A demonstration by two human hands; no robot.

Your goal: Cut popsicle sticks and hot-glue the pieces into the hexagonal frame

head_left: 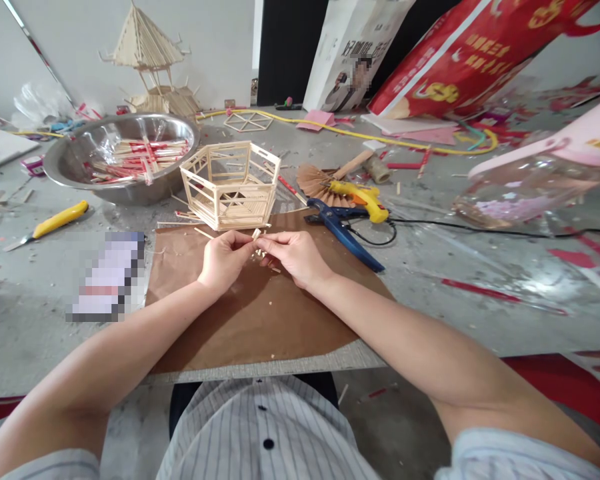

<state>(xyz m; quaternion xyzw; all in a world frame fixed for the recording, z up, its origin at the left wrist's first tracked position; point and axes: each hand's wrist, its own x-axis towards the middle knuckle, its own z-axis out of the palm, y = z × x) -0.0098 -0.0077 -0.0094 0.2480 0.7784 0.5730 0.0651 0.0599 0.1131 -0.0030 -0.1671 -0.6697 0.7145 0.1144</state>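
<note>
Fingers pinch a wooden piece, long axis tilted upward.

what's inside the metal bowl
A jumbled pile of red-and-white sticks lies inside the metal bowl. Anything beneath the pile is covered, so I can't tell what's there.

Two hands, one bowl, one knife

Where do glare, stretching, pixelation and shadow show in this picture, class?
Head view: white glare on the table at right; head view: the clear bottle looks stretched; head view: coarse pixels cover the phone; head view: shadow darkens the brown sheet near the left hand.
</note>
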